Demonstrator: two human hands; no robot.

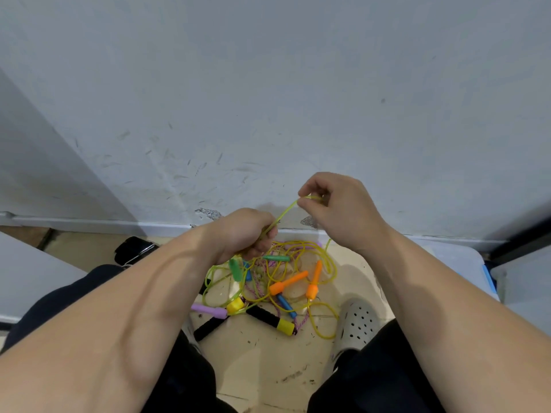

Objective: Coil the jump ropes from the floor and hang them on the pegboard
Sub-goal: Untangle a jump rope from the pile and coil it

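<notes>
A tangled pile of jump ropes lies on the tiled floor between my feet, with green, orange, blue, purple and black-and-yellow handles. My left hand is closed in a fist around a green handle and loops of the yellow-green cord. A taut stretch of that cord runs up and right to my right hand, which pinches it between thumb and fingertips. Both hands hover above the pile, in front of the wall. No pegboard is in view.
A scuffed grey wall with a baseboard stands straight ahead. A grey perforated clog on my right foot is beside the pile. A black object lies on the floor at left; white furniture edges flank both sides.
</notes>
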